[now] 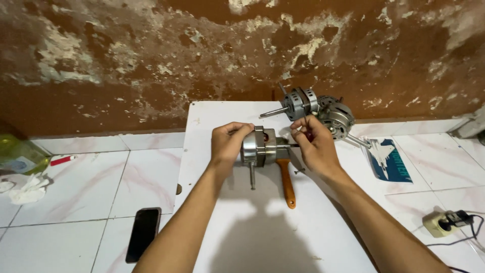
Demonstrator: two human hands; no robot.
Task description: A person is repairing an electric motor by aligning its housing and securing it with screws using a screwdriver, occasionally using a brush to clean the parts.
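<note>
While the left hand wraps its grip around a silver motor above the white table, the right hand pinches something tiny at the motor's 3 o'clock. Two more motors lie at 1 o'clock, and an orange-handled tool at 5 o'clock.

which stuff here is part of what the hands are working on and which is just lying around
In hand:
- fan motor, gripped by left hand
- its shaft end, pinched by right hand
- orange-handled tool under it
- white board

Lying about:
- second motor
- black phone
- blue-and-white packet
- plug adapter
- crumpled cloth
</note>
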